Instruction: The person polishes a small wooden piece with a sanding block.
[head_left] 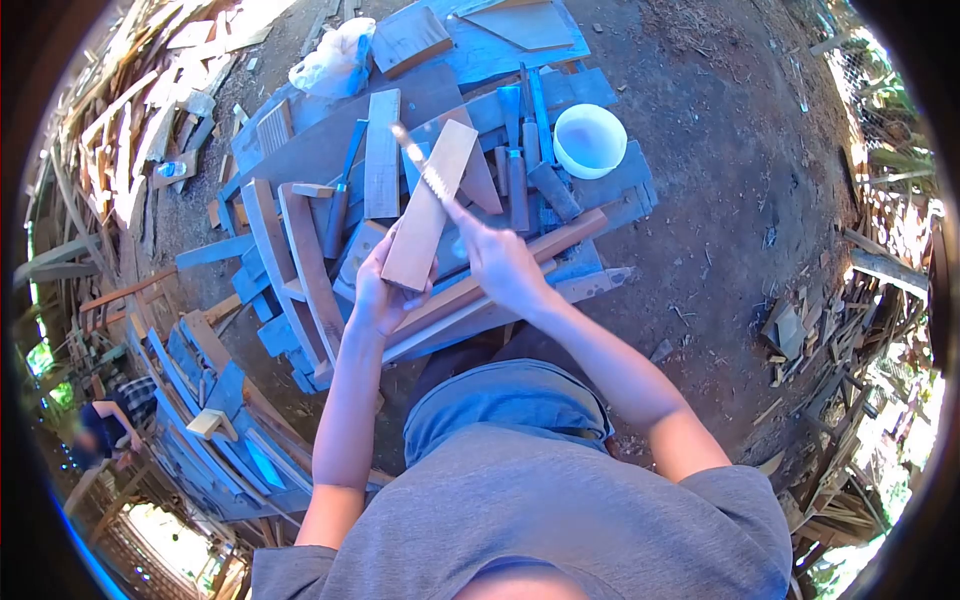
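My left hand (385, 292) is wrapped around the lower end of a squared wooden block (432, 215), tilted up over the workbench. In my right hand (500, 262) is a slim stick-like tool (408, 146) with a pale, ridged stretch along it; its exact kind is unclear. The index finger lies along this tool, which crosses the block's right side and upper face. Beneath both hands, another wooden block (382, 150) and long wooden strips (470, 290) lie on the bench. Chisels (515, 150) lie beyond my right hand.
A white bucket (590, 141) stands at the bench's far right, and a plastic bag (335, 60) at the far left. Curved wooden pieces (305, 265) lie left of my hands. Another person (105, 420) is at the lower left, near a second bench. Scrap wood (150, 110) is piled around.
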